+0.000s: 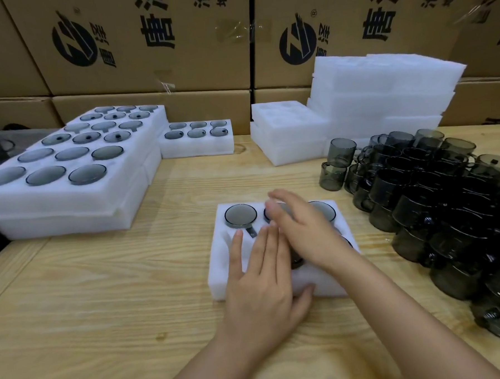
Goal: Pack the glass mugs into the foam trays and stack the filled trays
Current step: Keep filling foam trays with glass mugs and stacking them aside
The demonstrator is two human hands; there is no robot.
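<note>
Wooden table (103, 284): foam tray (218, 275) lies under both flat hands (278, 263).

Soft even light, motion-blurred right hand (300, 230), wide-angle edge warping.

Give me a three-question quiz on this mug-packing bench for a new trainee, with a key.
1. True or false: the loose mugs stand to the right of the front tray.
2. The left hand is: A) lying flat on the front tray; B) gripping a loose mug; C) raised in the air.
3. Fill in: the tall stack of empty trays stands at the back ____ of the table.
Key: 1 true; 2 A; 3 right.
</note>
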